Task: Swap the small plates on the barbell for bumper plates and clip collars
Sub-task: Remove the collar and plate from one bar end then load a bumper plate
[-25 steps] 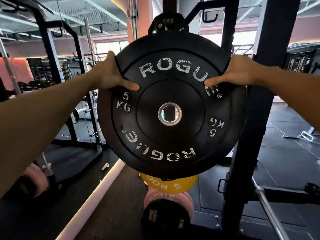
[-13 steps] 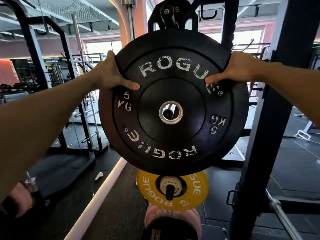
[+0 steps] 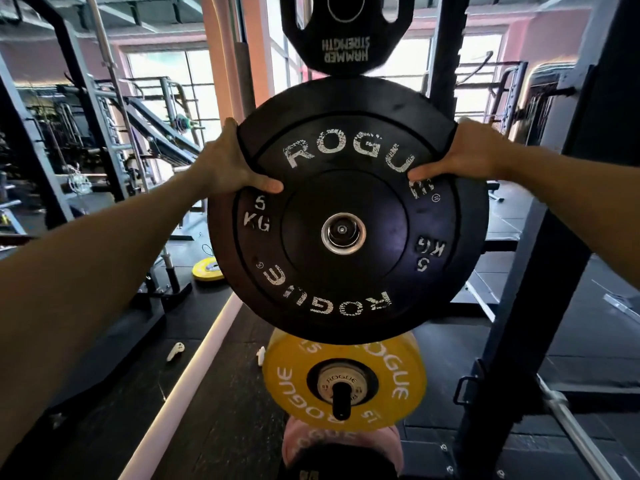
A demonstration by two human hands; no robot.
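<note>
A black 5 kg Rogue bumper plate point(image 3: 346, 216) fills the middle of the view, upright and facing me. My left hand point(image 3: 230, 168) grips its upper left rim and my right hand point(image 3: 460, 157) grips its upper right rim, thumbs on the front face. A steel peg end point(image 3: 343, 231) shows inside the plate's centre hole. Behind its rim the edge of another black plate point(image 3: 221, 244) shows. Below hangs a yellow 15 kg Rogue plate point(image 3: 298, 375) on its own peg. No barbell sleeve or collar can be made out for certain.
A black Hammer Strength plate point(image 3: 343, 36) hangs above. A pink plate point(image 3: 391, 441) sits below the yellow one. A dark rack upright point(image 3: 540, 271) stands at right, a steel bar point(image 3: 581, 434) slants low right. A yellow plate point(image 3: 207, 268) lies on the floor at left, near a lit floor strip point(image 3: 194, 379).
My view has tilted up and the plate sits lower in frame. The hole, empty a second ago, now has the steel peg end centred in it. Both hands keep their grip.
</note>
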